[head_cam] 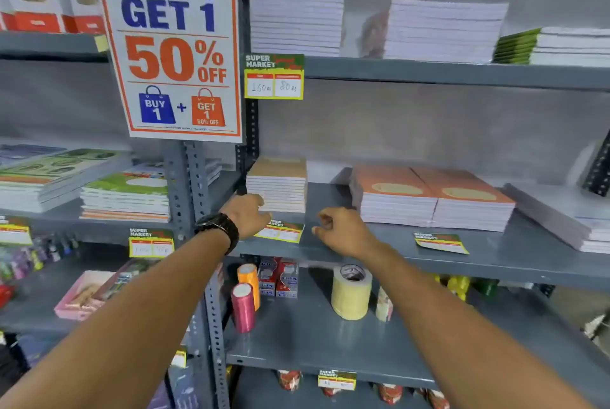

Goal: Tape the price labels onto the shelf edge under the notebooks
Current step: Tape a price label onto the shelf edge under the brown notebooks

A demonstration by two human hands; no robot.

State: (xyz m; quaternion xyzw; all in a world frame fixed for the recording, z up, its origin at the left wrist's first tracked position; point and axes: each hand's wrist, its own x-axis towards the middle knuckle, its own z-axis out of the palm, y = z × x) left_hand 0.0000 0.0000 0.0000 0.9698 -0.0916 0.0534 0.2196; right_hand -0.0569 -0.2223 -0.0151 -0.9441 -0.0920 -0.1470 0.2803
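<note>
On the far left the poster point(171, 42) reads "BUY 1 GET 1 50% OFF". My left hand point(247, 215) rests at the middle shelf's point(495, 263) front left corner, fingers curled onto a loose price label point(284, 232) headed "SUPER MARKET", just before the tan notebook stack point(277, 184). My right hand point(340, 230) hovers beside it, loosely curled, holding nothing I can make out. I judge I'm positioning this label; next I need tape from the roll point(351, 293) on the shelf below. Another label point(440, 243) lies flat further right, near the orange notebooks point(432, 197). Above, a fixed label point(274, 76) shows 160 and 80.
</note>
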